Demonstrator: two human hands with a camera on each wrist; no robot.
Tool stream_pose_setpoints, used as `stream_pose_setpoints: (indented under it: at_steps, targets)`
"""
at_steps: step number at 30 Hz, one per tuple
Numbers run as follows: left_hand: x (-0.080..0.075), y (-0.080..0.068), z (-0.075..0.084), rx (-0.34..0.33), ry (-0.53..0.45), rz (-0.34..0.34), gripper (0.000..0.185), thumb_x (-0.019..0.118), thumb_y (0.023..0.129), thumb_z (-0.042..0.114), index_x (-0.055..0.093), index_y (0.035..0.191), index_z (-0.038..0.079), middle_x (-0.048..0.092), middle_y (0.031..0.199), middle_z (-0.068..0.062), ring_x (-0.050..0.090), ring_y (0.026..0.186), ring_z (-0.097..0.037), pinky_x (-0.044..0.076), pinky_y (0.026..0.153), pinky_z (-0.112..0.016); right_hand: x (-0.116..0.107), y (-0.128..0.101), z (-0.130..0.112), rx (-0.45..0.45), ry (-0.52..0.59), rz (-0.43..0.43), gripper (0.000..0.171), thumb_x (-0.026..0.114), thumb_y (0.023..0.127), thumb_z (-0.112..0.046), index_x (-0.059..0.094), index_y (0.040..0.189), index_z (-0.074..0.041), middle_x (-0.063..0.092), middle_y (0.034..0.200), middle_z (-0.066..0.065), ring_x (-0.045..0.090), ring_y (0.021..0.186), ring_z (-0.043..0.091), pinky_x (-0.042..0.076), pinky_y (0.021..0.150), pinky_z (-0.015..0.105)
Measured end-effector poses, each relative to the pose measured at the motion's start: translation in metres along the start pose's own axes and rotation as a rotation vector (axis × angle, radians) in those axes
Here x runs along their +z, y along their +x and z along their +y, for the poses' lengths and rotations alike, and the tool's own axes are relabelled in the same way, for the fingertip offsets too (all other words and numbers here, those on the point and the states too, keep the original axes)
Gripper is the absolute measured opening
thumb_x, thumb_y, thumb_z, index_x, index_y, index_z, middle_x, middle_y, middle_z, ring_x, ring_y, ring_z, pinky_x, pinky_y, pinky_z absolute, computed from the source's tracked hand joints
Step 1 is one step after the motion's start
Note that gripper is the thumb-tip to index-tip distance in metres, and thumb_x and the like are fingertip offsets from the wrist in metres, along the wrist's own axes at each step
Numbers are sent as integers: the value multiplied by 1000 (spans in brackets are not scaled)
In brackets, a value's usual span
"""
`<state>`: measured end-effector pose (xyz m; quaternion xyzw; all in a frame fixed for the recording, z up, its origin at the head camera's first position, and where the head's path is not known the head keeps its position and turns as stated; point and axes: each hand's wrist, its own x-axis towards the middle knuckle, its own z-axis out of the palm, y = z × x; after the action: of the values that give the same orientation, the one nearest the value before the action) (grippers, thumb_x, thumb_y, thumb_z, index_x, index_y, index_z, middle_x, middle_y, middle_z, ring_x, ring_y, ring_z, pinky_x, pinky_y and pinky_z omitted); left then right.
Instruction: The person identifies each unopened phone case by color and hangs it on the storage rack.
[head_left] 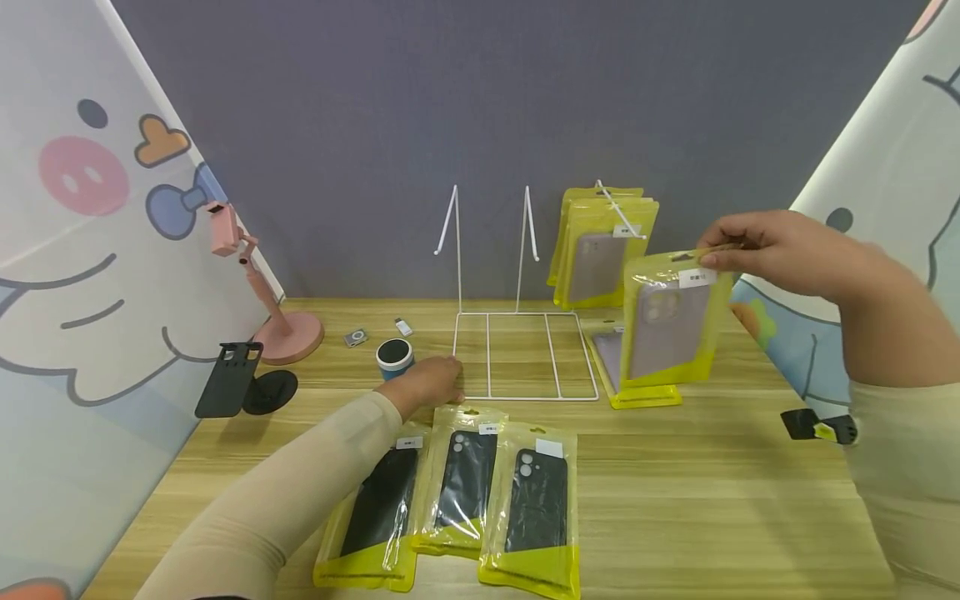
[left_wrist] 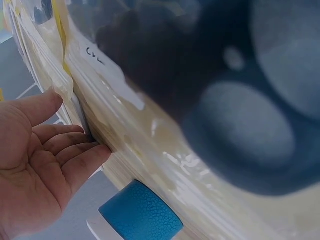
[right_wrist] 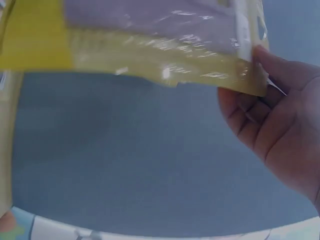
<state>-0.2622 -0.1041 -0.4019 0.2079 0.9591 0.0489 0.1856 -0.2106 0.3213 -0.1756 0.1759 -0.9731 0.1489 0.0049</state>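
Above the table, right hand (head_left: 780, 250) pinches an upright lilac case packet (head_left: 671, 321) by its top; left hand (head_left: 431, 385) rests flat.

I am working at what looks like a small staged product-display booth rather than a real shop: a light wooden tabletop (head_left: 675, 500) is sitting against a plain grey backdrop wall (head_left: 487, 100), with cartoon-printed white curtains (head_left: 90, 250) hanging at both sides. Yellow-edged plastic packets of phone cases (head_left: 600, 242) are hanging on a white wire display rack (head_left: 517, 350), and a pink phone stand (head_left: 262, 292) is standing nearby.
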Motion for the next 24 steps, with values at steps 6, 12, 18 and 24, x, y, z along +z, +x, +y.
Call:
stream_pose_setpoints:
  at_steps: [6, 12, 18, 24]
  targets:
    - [1, 1, 1, 1, 9, 9, 68, 66, 94, 34, 40, 147, -1, 34, 155, -22, 40, 140, -37, 36, 115, -45, 2, 15, -23, -48, 41, 83, 20, 54, 101, -37, 67, 111, -24, 66, 107, -3, 55, 94, 2, 42, 77, 21]
    - [2, 4, 0, -2, 17, 12, 69, 66, 94, 35, 41, 147, -1, 36, 155, -21, 42, 138, -37, 37, 114, -45, 11, 40, -25, -49, 9, 92, 30, 51, 101, -41, 65, 114, -17, 67, 109, 4, 55, 95, 16, 43, 81, 39]
    - [3, 3, -1, 2, 12, 8, 68, 65, 95, 35, 40, 148, -1, 34, 156, -21, 40, 139, -37, 36, 115, -45, 20, 65, -23, -25, -8, 90, 39, 47, 103, -40, 61, 124, -10, 65, 119, 15, 58, 107, 32, 46, 86, 52]
    - [1, 0, 1, 4, -9, 4, 67, 64, 95, 34, 40, 148, 0, 31, 157, -20, 37, 142, -36, 35, 116, -44, 24, 87, -16, 32, -49, 156, 43, 46, 103, -41, 59, 122, -5, 63, 116, 20, 56, 101, 35, 45, 83, 53]
